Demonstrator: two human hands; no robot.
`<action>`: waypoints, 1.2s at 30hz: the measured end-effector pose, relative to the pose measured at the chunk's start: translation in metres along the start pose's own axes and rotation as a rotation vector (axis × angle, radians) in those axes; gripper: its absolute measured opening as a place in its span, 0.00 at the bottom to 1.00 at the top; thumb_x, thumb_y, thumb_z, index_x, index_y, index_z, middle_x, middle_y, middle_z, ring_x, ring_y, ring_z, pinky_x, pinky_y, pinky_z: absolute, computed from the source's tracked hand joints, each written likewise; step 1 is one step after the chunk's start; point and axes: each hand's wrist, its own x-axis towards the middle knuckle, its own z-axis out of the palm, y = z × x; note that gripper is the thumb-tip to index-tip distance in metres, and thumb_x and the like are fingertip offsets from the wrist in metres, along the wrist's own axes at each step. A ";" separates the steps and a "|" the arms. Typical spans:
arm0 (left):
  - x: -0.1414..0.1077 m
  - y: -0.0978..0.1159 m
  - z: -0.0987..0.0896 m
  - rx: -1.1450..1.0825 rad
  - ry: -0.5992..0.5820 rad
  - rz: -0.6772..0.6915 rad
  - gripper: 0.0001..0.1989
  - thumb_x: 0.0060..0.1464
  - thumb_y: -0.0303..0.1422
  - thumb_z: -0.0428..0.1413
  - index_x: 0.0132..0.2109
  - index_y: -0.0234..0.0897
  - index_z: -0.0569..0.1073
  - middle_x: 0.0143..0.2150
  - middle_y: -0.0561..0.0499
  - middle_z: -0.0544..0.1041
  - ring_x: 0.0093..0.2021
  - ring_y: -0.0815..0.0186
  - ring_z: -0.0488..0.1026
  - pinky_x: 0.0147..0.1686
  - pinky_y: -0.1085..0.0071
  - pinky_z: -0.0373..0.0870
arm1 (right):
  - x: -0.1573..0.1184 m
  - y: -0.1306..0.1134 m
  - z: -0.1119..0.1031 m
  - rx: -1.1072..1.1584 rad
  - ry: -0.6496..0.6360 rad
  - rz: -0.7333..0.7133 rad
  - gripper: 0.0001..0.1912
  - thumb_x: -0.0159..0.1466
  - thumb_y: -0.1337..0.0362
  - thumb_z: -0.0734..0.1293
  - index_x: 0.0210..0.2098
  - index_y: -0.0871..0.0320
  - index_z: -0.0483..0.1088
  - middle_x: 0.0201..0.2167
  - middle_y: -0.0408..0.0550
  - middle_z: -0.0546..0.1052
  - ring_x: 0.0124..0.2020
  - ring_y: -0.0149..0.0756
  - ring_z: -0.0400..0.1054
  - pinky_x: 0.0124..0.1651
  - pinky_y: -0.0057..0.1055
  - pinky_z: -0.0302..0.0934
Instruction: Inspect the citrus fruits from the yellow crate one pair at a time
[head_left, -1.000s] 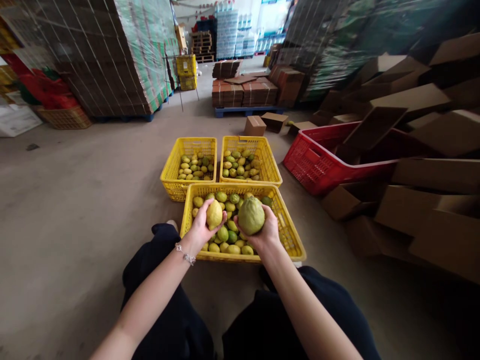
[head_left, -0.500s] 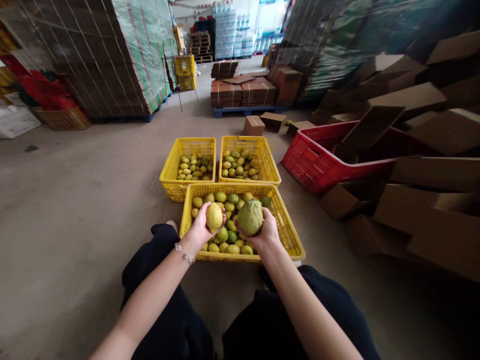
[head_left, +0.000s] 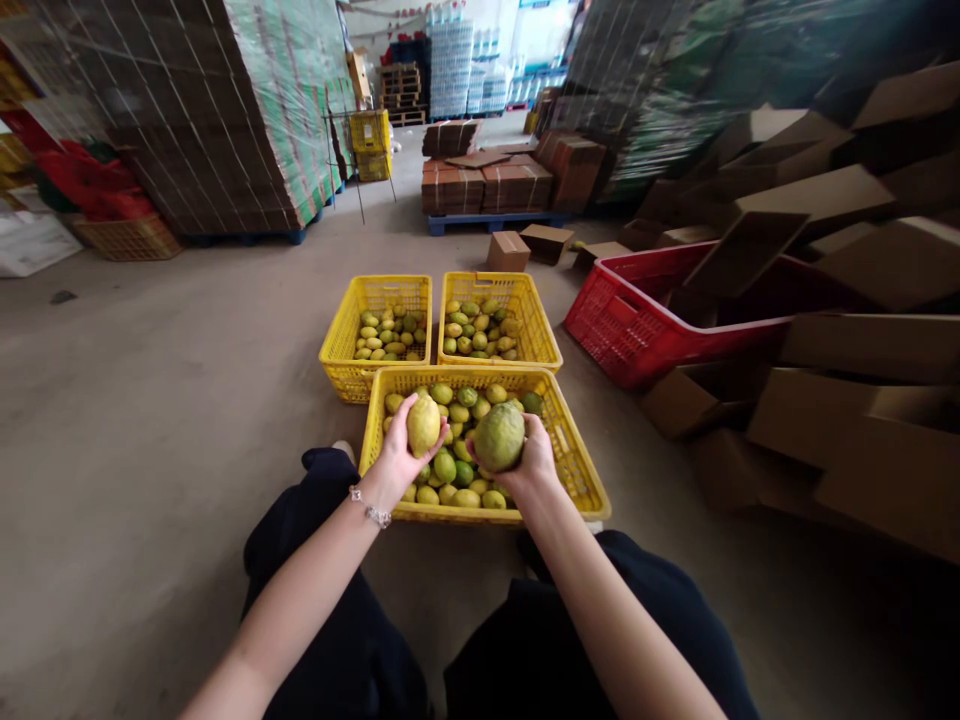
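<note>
My left hand point(head_left: 405, 446) is closed around a yellow lemon point(head_left: 424, 426), its fingers wrapped behind the fruit. In my right hand point(head_left: 534, 458) sits a much larger, bumpy green citrus fruit point(head_left: 500, 437), gripped from below and the right side. Both fruits are held up over the near yellow crate point(head_left: 495, 517). Inside that crate lie many yellow and green lemons point(head_left: 465, 498), partly hidden by my hands. A bracelet circles my left wrist.
Behind the near crate stand a left yellow crate point(head_left: 375, 367) and a right yellow crate point(head_left: 551, 345), both holding lemons. A red crate point(head_left: 637, 335) and piled cardboard boxes point(head_left: 847, 410) lie to the right. Flattened cartons point(head_left: 517, 188) rest on a blue pallet point(head_left: 450, 226) further back.
The lemon in my left hand has tilted and shifted slightly left and up. The large green fruit has turned in my right hand, showing a rounder, smoother side.
</note>
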 end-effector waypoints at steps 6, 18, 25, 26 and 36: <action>-0.002 0.000 -0.003 -0.033 -0.067 -0.048 0.11 0.59 0.36 0.50 0.40 0.33 0.72 0.31 0.47 0.77 0.27 0.66 0.76 0.25 0.71 0.76 | 0.001 -0.003 0.000 0.045 -0.030 0.008 0.10 0.59 0.61 0.56 0.25 0.55 0.64 0.18 0.43 0.71 0.21 0.37 0.68 0.32 0.40 0.69; -0.002 -0.001 0.001 -0.018 0.011 -0.032 0.08 0.54 0.35 0.57 0.36 0.33 0.71 0.28 0.49 0.74 0.24 0.67 0.75 0.23 0.72 0.76 | 0.005 -0.001 -0.002 0.061 0.021 -0.032 0.07 0.59 0.63 0.58 0.28 0.55 0.65 0.20 0.44 0.73 0.25 0.39 0.70 0.32 0.42 0.70; 0.003 -0.002 -0.004 -0.022 -0.036 -0.117 0.15 0.62 0.35 0.46 0.43 0.29 0.72 0.29 0.44 0.76 0.26 0.65 0.75 0.24 0.72 0.76 | 0.010 0.001 -0.004 0.123 0.015 -0.013 0.12 0.61 0.60 0.54 0.32 0.55 0.66 0.22 0.45 0.75 0.24 0.40 0.71 0.29 0.40 0.70; 0.003 -0.002 -0.004 -0.020 -0.047 -0.126 0.15 0.62 0.34 0.45 0.44 0.29 0.72 0.29 0.44 0.76 0.26 0.65 0.75 0.24 0.71 0.76 | 0.010 0.001 -0.004 0.124 0.003 -0.011 0.12 0.62 0.60 0.53 0.33 0.55 0.67 0.23 0.45 0.75 0.24 0.40 0.72 0.29 0.40 0.69; -0.003 0.000 0.002 -0.074 -0.033 -0.092 0.14 0.60 0.32 0.45 0.46 0.29 0.71 0.30 0.43 0.75 0.29 0.62 0.76 0.25 0.71 0.77 | -0.002 0.000 0.001 0.098 -0.174 0.016 0.12 0.63 0.60 0.58 0.40 0.58 0.68 0.26 0.50 0.76 0.29 0.40 0.73 0.29 0.37 0.71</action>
